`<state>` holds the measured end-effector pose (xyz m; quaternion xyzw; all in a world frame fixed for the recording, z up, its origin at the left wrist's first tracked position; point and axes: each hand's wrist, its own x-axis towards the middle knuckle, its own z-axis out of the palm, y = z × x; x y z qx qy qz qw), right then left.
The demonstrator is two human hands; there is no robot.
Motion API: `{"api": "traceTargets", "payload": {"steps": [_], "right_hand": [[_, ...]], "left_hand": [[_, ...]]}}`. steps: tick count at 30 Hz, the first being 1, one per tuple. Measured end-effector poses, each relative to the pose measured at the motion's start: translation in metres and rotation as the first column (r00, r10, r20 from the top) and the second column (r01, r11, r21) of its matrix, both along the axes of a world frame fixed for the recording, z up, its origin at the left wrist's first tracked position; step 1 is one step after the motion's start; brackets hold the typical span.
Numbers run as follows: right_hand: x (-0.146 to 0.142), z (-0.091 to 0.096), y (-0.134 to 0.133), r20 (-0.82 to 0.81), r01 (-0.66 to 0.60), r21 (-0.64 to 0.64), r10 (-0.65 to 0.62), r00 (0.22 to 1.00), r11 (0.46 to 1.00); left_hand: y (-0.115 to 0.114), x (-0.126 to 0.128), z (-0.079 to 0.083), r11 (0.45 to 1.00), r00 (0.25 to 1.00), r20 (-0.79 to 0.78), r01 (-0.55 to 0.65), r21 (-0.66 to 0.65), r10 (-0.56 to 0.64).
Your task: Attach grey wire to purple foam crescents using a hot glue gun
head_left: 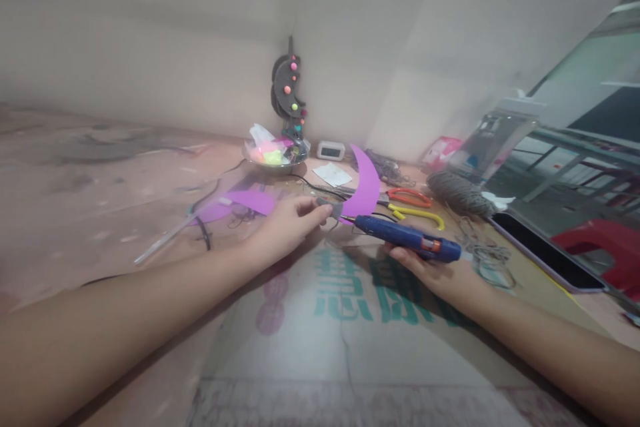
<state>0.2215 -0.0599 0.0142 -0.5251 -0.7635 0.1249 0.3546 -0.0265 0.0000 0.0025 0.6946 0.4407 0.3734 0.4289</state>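
My left hand [295,223] pinches a small dark grey piece [335,209], perhaps felt, between thumb and fingers. In my right hand [425,268] is a blue glue gun [395,233], its nozzle pointing left at the grey piece and touching or almost touching it. Directly behind the nozzle shows a purple crescent [369,180]; whether it is joined to the grey piece I cannot tell. Another purple piece [250,201] lies left of my left hand, near a clear glue stick [165,238].
Printed cardboard [300,347] covers the table under my hands. Behind are orange-handled scissors [409,197], a yellow-handled tool [420,213], a bowl [275,163] of scraps, a small clock [331,151] and a grey hanging ornament [286,90]. Grey yarn [457,193] and a phone [545,250] lie right.
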Motion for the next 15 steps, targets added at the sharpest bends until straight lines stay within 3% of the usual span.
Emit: {"api": "traceTargets", "payload": {"steps": [15], "right_hand": [[0.0023,-0.0033,0.0012,0.138,0.051,0.051,-0.057,0.989,0.997]], "left_hand": [[-0.0001,0.0000,0.0025,1.000,1.000,-0.005,0.001,-0.010,-0.001]]}}
